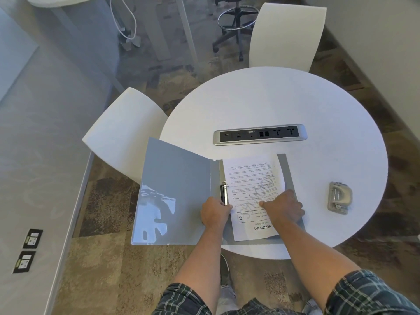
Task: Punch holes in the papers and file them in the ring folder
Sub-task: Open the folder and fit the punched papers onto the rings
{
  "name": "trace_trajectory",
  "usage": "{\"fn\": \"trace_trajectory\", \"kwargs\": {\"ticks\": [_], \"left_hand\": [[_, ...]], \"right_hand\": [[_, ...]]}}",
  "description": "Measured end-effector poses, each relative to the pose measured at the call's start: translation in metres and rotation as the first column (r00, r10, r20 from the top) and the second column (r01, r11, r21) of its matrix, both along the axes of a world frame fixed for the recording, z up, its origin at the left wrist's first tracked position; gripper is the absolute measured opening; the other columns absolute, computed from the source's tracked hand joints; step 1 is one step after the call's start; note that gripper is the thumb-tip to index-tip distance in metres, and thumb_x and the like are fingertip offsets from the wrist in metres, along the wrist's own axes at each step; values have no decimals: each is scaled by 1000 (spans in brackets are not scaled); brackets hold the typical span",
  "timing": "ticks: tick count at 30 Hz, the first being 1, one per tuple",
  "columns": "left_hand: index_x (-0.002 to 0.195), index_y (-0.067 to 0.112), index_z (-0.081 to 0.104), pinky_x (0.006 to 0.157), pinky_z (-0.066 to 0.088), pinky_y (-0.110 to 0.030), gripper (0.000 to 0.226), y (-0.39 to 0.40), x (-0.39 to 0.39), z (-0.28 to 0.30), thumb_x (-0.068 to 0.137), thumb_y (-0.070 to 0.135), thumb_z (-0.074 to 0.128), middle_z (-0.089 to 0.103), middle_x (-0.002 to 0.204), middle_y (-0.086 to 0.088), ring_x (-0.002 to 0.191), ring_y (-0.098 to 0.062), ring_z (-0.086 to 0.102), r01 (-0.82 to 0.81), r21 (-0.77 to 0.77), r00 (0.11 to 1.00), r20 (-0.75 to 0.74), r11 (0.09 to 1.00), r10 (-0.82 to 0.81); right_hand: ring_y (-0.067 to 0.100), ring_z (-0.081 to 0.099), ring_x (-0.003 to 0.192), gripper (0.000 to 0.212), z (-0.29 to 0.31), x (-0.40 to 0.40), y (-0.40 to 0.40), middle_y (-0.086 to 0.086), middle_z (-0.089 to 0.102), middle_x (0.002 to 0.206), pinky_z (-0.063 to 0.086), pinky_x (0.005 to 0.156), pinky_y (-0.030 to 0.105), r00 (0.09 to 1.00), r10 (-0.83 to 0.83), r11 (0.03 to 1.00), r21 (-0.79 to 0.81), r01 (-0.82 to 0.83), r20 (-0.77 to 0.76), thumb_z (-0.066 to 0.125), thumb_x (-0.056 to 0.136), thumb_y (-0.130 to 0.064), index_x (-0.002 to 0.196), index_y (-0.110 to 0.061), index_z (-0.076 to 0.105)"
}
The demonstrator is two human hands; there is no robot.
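A grey ring folder (175,192) lies open on the near left of the round white table (295,105), its left cover hanging past the table edge. Printed papers (252,178) lie on the folder's right half, beside the black and metal ring mechanism (223,193). My left hand (214,213) sits at the lower end of that mechanism, fingers curled against it. My right hand (284,206) presses flat on the papers' right side, the thumb pointing left. A grey metal hole punch (339,197) stands on the table to the right, apart from both hands.
A silver socket strip (260,134) is set into the table's middle. Two white chairs stand close: one at the left (122,133) under the folder cover, one at the far side (286,35). A black stool (236,26) stands beyond on the carpet.
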State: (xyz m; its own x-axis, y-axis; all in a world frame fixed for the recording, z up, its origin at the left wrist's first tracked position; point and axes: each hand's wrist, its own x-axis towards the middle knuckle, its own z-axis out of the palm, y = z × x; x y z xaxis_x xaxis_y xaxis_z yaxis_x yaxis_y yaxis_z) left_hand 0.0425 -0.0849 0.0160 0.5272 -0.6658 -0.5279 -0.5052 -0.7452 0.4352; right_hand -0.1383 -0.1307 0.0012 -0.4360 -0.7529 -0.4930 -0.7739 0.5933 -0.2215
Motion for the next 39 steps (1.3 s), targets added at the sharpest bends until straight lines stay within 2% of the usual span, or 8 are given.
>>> {"fn": "trace_trajectory", "kwargs": {"ticks": [4, 8, 17, 21, 25, 32, 35, 39], "left_hand": [[81, 17, 75, 56, 46, -25, 25, 0, 3, 1, 79, 40, 83, 73, 79, 2, 73, -19, 68, 1, 12, 1000, -4, 1000, -1], [83, 17, 75, 56, 44, -25, 27, 0, 7, 3, 77, 42, 83, 74, 81, 3, 75, -18, 68, 1, 33, 1000, -25, 999, 0], [71, 15, 70, 74, 62, -40, 29, 1, 14, 8, 82, 41, 74, 73, 68, 0, 70, -22, 73, 18, 12, 990, -142, 1000, -17], [67, 12, 64, 69, 57, -39, 65, 2, 18, 25, 92, 69, 44, 68, 65, 0, 68, -25, 68, -92, -137, 962, -267, 986, 52], [86, 20, 74, 74, 62, -45, 91, -3, 35, 41, 61, 101, 41, 77, 83, -1, 78, -25, 75, -249, -187, 905, -394, 950, 159], [117, 20, 59, 78, 60, -34, 55, -2, 46, 72, 78, 57, 69, 70, 116, 2, 90, -16, 71, -46, -191, 989, -146, 980, 18], [137, 15, 48, 82, 56, -33, 80, -3, 47, 75, 77, 64, 66, 61, 131, 0, 107, -23, 66, -31, -151, 993, -117, 988, 14], [116, 22, 57, 78, 60, -35, 69, -1, 39, 69, 65, 65, 71, 69, 112, 9, 91, -15, 68, 47, -130, 992, -112, 990, -62]], "right_hand": [[28, 69, 85, 37, 9, -6, -1, 0, 71, 94, 52, 82, 39, 984, 43, 995, -100, -26, 172, 73, 74, -42, 102, -24, 56], [21, 72, 64, 24, 32, -1, -8, -3, 72, 82, 59, 46, 36, 880, 161, 973, -221, -66, 447, 70, 81, -43, 90, -22, 65], [17, 73, 65, 30, 38, 32, -13, 0, 76, 75, 55, 64, 32, 654, 333, 942, -218, -253, 680, 80, 78, -39, 84, -10, 74], [20, 70, 75, 30, 36, 47, -5, 12, 77, 84, 56, 75, 35, 524, 299, 944, -168, -283, 798, 81, 76, -33, 88, -6, 78], [17, 74, 85, 15, 43, 62, 1, 8, 79, 95, 57, 88, 36, 445, 269, 944, -142, -299, 854, 79, 86, -23, 93, -11, 81], [7, 68, 108, 33, 50, 81, 15, -14, 75, 113, 49, 102, 31, 332, 303, 890, -142, -433, 893, 78, 80, -47, 102, -22, 82], [11, 68, 110, 30, 47, 82, 17, -7, 75, 114, 48, 107, 38, 325, 309, 880, -139, -455, 894, 77, 80, -48, 105, -31, 79], [1, 67, 106, 19, 51, 79, 20, -13, 74, 109, 47, 100, 26, 321, 299, 884, -133, -449, 899, 73, 84, -29, 103, -30, 74]]}}
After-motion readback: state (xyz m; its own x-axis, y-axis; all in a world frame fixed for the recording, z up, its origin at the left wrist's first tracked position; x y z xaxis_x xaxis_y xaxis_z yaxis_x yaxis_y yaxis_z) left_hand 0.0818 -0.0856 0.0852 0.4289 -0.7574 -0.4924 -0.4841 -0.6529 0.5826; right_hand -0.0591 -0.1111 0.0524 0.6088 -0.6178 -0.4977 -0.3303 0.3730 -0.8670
